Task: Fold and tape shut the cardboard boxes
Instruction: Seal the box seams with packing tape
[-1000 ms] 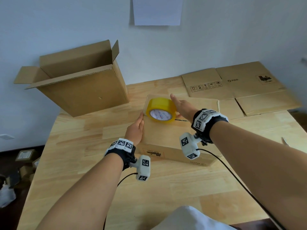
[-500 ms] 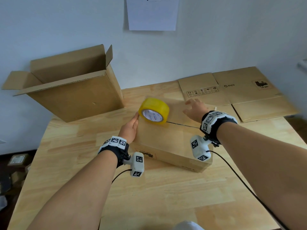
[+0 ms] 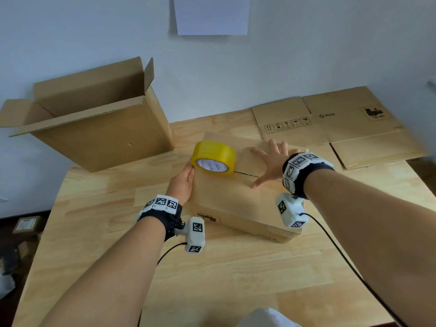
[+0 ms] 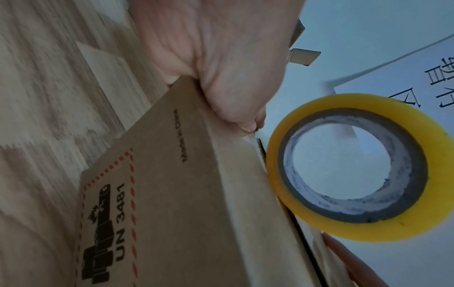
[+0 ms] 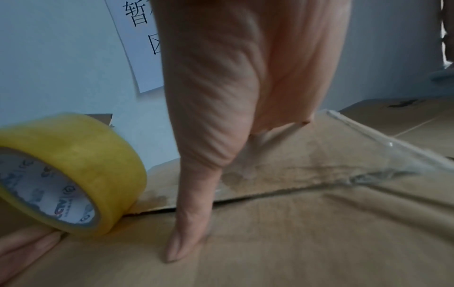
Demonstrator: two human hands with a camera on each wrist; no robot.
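Note:
A shut, flat cardboard box [image 3: 224, 199] lies in the middle of the wooden table [image 3: 236, 274]. A yellow tape roll [image 3: 213, 159] stands on edge at the left end of its top seam. My left hand [image 3: 187, 172] rests against the box's left end with straight fingers just below the roll; in the left wrist view its thumb [image 4: 243, 116] presses the box's top edge [image 4: 184, 213] beside the roll [image 4: 405, 223]. My right hand [image 3: 271, 159] lies flat with spread fingers on the box top over the seam. The right wrist view shows clear tape [image 5: 393, 149] on the box top, wrinkled near the seam.
A large open cardboard box [image 3: 101, 142] stands at the back left by the wall. Flattened boxes [image 3: 342, 128] lie at the back right. A sheet of paper [image 3: 211, 15] hangs on the wall. Cables trail from both wrist cameras over the near tabletop.
My right hand has let go of the roll and slid right along the box top, now flat on the seam. The roll and my left hand stay at the left end.

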